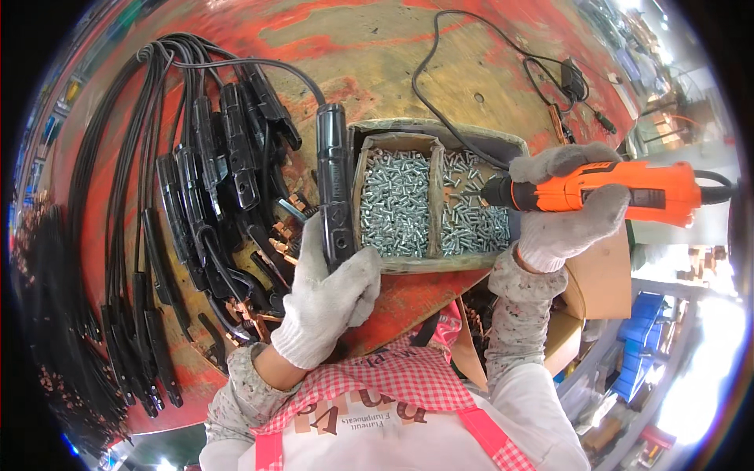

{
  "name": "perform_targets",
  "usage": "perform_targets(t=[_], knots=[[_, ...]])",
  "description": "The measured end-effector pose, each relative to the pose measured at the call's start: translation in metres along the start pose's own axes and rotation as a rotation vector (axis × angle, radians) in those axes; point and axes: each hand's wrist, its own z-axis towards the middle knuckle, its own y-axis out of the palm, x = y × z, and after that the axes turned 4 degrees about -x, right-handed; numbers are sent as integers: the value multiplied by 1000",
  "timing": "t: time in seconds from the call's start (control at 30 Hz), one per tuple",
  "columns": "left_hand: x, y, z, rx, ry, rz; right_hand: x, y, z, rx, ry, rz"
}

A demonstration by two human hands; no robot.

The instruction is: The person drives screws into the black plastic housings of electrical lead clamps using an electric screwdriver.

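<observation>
My left hand (326, 310), in a white knit glove, is closed round the lower end of a black welding electrode holder (334, 169). The holder stands roughly lengthwise, with a cable running from its far end. An orange electric screwdriver (616, 190) lies in the grip of my gloved right hand (564, 234), its dark nose pointing left. That nose is over the right compartment of a cardboard box (436, 265). Small silver screws (393, 196) fill the left compartment thickly; fewer lie in the right one. Whether the bit touches a screw is hard to make out.
More black electrode holders (236, 149) with bundled cables (102, 149) and copper parts lie on the left of the worn red table (290, 39). The screwdriver's cord (416, 78) loops over the back. Blue bins (640, 337) stand off the table at right.
</observation>
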Motion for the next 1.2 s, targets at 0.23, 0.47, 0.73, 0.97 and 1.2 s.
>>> perform_targets(t=[0.23,0.47,0.73,0.97,1.2], knots=[[-5,7,0,59,66,73,-26,22,-2,196,-87,-231],[-10,6,3,74,95,102,-51,27,19,170,-329,-165],[-16,11,5,109,170,87,-71,75,10,-483,-7,503],[-30,2,13,65,279,99,-64,89,2,-536,5,535],[-28,-2,11,81,275,190,-68,76,-1,-329,14,504]])
